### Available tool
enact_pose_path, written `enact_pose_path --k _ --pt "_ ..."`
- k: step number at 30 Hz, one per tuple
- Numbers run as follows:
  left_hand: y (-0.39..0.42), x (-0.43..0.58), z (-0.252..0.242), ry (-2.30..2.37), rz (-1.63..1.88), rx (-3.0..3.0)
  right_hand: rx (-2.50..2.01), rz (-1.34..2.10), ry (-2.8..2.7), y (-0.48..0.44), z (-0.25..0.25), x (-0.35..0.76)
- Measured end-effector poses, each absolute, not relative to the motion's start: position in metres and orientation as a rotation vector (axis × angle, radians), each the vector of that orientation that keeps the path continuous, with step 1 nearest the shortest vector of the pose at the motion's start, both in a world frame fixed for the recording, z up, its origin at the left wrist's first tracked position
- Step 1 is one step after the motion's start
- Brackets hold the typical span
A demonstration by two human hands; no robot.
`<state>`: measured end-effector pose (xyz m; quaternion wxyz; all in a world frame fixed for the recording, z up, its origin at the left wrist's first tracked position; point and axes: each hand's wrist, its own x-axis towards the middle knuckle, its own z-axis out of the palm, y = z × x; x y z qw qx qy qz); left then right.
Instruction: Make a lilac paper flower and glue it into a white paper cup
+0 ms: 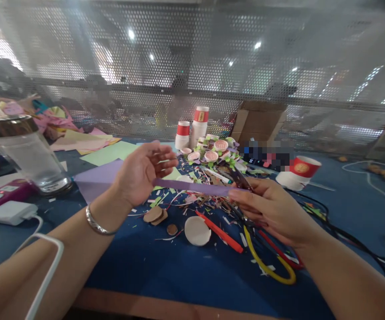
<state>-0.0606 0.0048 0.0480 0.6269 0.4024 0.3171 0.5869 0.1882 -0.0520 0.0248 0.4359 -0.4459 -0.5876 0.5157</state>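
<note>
Purple strip: the purple strip (195,186) ran between the two hands, above a litter of paper scraps (208,202) on the blue table (145,271).
Right hand: the right hand (272,206) pinched the strip's right end between thumb and fingers — and also carried the scissors (243,180), blades up and away, a yellow loop hanging below.
Left hand: the left hand (142,171) was raised, fingers half curled, the strip's other end at its lower edge; whether it gripped that end, I could not tell.
Handling: the strip looked like paper, so probably very light, limp across its face, easily creased or torn if tugged.
Best hold: a soft, flat pinch near each end seemed wisest, fingers clear of the blades.
Nearby: a white disc (197,231) and a red pen (224,235) lay in front, close together.
</note>
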Motion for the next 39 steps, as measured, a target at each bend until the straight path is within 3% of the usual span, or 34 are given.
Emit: enact_pose_path --k 7,15,23,32,39 --pt "-0.003 -0.055 0.035 0.86 0.925 1.759 -1.139 1.3 -1.662 -0.051 0.024 0.193" --pt "-0.014 -0.052 0.033 0.703 0.557 1.703 -1.106 1.283 -1.581 -0.051 0.022 0.185" --pt "-0.024 -0.037 0.019 0.703 0.757 1.12 -1.046 1.062 -1.348 -0.051 0.022 0.177" --pt "-0.028 -0.029 0.02 0.628 1.035 0.843 -1.139 0.968 -1.728 -0.057 0.013 0.169" --pt "-0.032 -0.026 0.013 0.577 0.938 0.912 -1.141 0.837 -1.858 -0.061 0.022 0.164"
